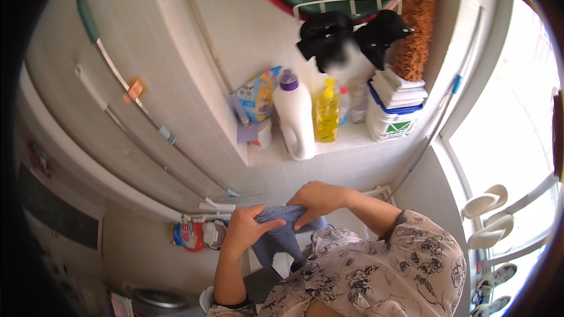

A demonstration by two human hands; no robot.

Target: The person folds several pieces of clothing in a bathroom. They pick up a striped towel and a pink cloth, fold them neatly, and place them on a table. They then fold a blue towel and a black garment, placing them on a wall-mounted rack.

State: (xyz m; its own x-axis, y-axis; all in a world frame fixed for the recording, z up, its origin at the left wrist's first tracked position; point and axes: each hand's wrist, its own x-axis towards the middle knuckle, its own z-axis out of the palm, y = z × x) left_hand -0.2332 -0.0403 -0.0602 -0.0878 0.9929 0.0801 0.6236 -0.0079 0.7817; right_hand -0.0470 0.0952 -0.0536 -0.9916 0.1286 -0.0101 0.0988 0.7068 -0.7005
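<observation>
Two hands (247, 229) (317, 199) hold blue-grey cloth (277, 242) — hanging down lengthwise.

I count two hands, one left hand (247, 228) and one right hand (317, 201), with one grey-blue cloth (274, 245) between. Beyond both, my feed gives one white jug (295, 120), one yellow bottle (326, 118), one bucket (385, 126), and folded cloths (398, 89) I can't number. Out past the left hand, two poles: one green-gripped pole (88, 20), one white-gripped pole (91, 87).

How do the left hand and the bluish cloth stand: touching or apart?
Touching: the head view shows the left hand with its thumb across the bluish cloth.
</observation>
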